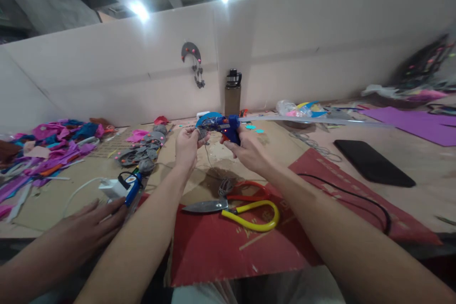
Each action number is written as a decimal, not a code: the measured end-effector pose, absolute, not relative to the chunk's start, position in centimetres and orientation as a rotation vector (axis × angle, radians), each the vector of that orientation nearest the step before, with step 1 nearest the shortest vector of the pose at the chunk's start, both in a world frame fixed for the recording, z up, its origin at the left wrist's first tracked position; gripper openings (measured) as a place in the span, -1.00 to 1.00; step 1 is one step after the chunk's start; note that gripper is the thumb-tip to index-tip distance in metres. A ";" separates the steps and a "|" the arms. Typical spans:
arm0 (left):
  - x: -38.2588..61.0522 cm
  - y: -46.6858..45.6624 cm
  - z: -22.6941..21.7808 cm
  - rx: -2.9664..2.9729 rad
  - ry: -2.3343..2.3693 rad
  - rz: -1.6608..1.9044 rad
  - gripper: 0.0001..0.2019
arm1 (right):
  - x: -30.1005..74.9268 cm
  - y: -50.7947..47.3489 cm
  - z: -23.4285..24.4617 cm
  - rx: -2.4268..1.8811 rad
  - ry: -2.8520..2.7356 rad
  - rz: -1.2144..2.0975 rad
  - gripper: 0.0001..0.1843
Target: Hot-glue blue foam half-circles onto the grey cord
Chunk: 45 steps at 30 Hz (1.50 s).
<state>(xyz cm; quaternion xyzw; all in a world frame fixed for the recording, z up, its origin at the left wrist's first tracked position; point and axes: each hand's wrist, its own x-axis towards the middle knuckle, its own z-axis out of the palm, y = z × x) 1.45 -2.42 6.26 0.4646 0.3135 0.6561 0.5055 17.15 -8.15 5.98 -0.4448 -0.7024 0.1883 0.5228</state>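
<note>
A blue hot glue gun (233, 129) is gripped in my right hand (252, 151), with a long clear glue stick (313, 119) running out of its back to the right. Its nozzle points left at a small grey piece (202, 134), which my left hand (188, 145) pinches between the fingertips. A thin grey strand hangs from that piece. What exactly the piece is, I cannot make out. Below my hands, scissors (249, 211) with one yellow and one red handle lie on the red cardboard (228, 256). A small grey bundle of cord (225, 187) sits against them.
Another person's hand (89, 223) rests at the left by a blue glue gun (132, 191) and a white plug (113, 189). Colourful felt scraps (67, 137) and grey pieces (146, 149) lie beyond. A bottle (232, 95) stands at the wall; a black phone (373, 162) and purple sheet (416, 121) lie right.
</note>
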 end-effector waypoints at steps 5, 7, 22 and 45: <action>1.5 -2.5 6.1 1.149 0.755 1.579 -0.86 | 17.2 -8.4 6.2 -1.106 -1.695 0.412 -0.66; 1.5 -2.6 6.1 1.162 0.749 1.575 -0.85 | 17.1 -8.5 6.2 -1.109 -1.698 0.409 -0.67; 1.5 -2.4 5.9 1.164 0.760 1.588 -0.85 | 17.2 -8.2 5.9 -1.196 -1.734 0.304 -0.67; 1.1 -2.3 6.0 1.195 0.722 1.601 -0.90 | 17.4 -8.1 6.0 -1.207 -1.702 0.314 -0.61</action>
